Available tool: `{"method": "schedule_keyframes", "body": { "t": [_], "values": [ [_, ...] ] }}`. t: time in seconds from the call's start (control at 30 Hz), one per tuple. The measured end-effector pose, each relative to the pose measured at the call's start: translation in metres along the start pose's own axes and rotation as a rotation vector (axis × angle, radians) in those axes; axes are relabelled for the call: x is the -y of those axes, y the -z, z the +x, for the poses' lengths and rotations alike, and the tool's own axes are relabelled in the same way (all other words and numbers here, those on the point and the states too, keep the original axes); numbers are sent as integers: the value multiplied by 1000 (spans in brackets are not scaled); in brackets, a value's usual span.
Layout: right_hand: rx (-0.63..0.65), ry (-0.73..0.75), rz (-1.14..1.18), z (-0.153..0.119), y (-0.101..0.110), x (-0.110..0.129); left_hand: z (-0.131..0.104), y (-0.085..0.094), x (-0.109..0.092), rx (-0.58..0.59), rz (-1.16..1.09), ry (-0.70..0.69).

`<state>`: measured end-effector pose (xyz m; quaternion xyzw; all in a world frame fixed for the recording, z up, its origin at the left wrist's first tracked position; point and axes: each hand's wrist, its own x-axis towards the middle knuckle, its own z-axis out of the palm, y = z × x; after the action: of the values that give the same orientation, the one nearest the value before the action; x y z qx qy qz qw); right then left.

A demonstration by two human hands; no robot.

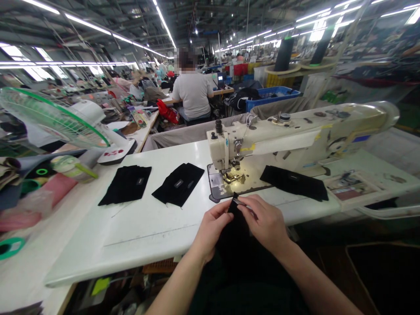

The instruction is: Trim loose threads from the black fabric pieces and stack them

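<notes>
Close to the table's front edge, my left hand (pixel 215 225) pinches a black fabric piece (pixel 233 227) between thumb and fingers. My right hand (pixel 264 218) is closed on the same piece near its top corner. A small pale sliver shows at the right fingertips, too small to name. The cloth hangs down between my wrists and blends into dark clothing below. Just beyond the fingers stands a sewing machine (pixel 218 151), its presser foot (pixel 232 177) over a worn metal plate. Another black fabric stack (pixel 294 181) lies right of the needle area.
Two black fabric stacks (pixel 126 184) (pixel 179 183) with small labels lie on the white table (pixel 147 232). A green-rimmed fan (pixel 62 118) stands at left, near a lidded tub (pixel 72 168) and tape rolls. Ahead, a person (pixel 193 92) sits facing away beside a blue crate (pixel 274 95).
</notes>
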<state>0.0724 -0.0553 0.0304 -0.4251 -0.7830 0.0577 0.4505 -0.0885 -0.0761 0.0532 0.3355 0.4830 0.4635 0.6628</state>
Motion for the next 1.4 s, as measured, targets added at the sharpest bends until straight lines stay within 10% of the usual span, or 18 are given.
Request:
{"method": "schedule_keyframes", "body": {
  "t": [0.97, 1.4],
  "values": [
    [22, 147, -136, -6, -1, 0, 2, 2, -2, -10, 342, -167],
    [13, 15, 15, -3, 1, -1, 1, 2, -3, -21, 138, -69]
  ]
}}
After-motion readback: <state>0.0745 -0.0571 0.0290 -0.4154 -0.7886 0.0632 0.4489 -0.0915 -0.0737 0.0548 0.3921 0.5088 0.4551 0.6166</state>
